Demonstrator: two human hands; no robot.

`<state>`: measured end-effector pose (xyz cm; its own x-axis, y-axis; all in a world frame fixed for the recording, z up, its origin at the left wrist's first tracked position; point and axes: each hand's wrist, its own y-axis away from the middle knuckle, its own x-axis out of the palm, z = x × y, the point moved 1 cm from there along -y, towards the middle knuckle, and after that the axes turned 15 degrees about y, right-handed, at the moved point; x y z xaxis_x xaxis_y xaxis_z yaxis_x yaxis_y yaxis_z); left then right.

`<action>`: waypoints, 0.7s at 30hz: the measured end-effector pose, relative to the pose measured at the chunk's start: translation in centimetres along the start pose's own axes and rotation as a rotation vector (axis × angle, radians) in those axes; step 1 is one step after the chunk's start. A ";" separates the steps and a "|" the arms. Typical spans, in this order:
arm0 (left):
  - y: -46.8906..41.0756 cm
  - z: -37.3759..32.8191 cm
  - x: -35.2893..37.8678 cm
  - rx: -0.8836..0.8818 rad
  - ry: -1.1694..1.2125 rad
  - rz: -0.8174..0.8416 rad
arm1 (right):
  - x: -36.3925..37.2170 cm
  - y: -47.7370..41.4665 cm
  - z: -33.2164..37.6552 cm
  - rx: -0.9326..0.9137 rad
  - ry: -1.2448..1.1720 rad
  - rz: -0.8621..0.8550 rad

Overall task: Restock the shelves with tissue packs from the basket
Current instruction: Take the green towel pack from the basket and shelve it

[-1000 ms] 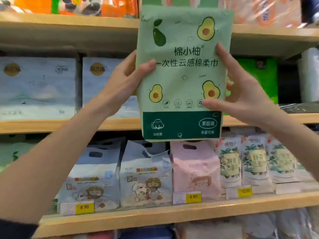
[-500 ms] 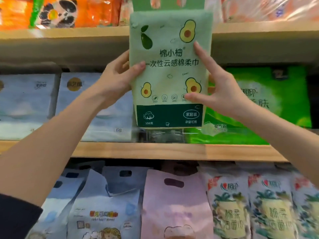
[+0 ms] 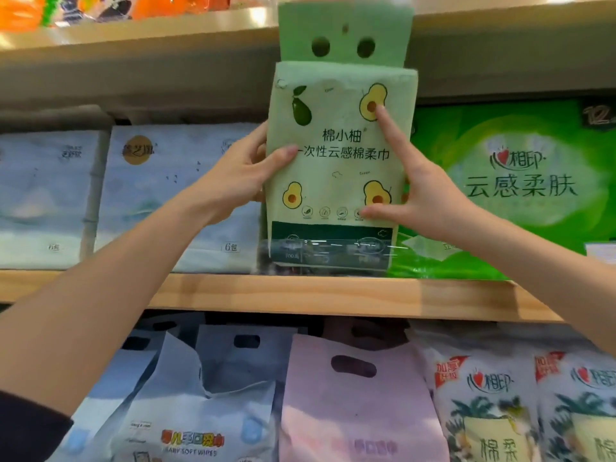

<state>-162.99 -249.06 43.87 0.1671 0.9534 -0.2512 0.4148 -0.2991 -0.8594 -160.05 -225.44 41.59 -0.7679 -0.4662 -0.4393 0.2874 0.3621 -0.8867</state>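
A pale green tissue pack printed with avocados stands upright in the gap on the middle wooden shelf, its handle flap reaching past the shelf above. My left hand grips its left edge, thumb on the front. My right hand holds the right edge, with the thumb low on the front and the forefinger stretched up to the top avocado. The pack's bottom sits behind a clear plastic strip at the shelf's front. The basket is out of view.
Pale blue tissue bundles stand left of the gap and a bright green pack stands right of it. On the shelf below sit blue wipe bags, a pink bag and floral packs. Orange packs line the top shelf.
Both hands have carried the avocado pack forward and down into the gap on the middle shelf. The view has moved closer to the shelves.
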 end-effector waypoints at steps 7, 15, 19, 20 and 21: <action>-0.6 1.6 -0.6 -0.160 -0.154 0.034 | 0.9 -1.9 -0.5 0.104 0.105 0.241; -1.6 3.4 -0.4 -0.104 -0.471 0.140 | 2.0 -3.9 -1.3 0.156 0.295 0.340; -2.3 4.4 -0.6 -0.153 -0.579 0.158 | 3.2 -4.5 -1.8 0.169 0.402 0.366; -2.5 4.5 -0.6 -0.169 -0.615 0.154 | 3.5 -4.8 -1.8 0.174 0.419 0.378; -2.7 4.5 -0.5 -0.181 -0.653 0.147 | 3.7 -5.0 -1.9 0.181 0.436 0.392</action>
<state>-168.17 -248.56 44.29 -0.3163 0.7138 -0.6249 0.5812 -0.3748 -0.7223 -165.44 -227.40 44.68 -0.7379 0.0606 -0.6722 0.6591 0.2791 -0.6984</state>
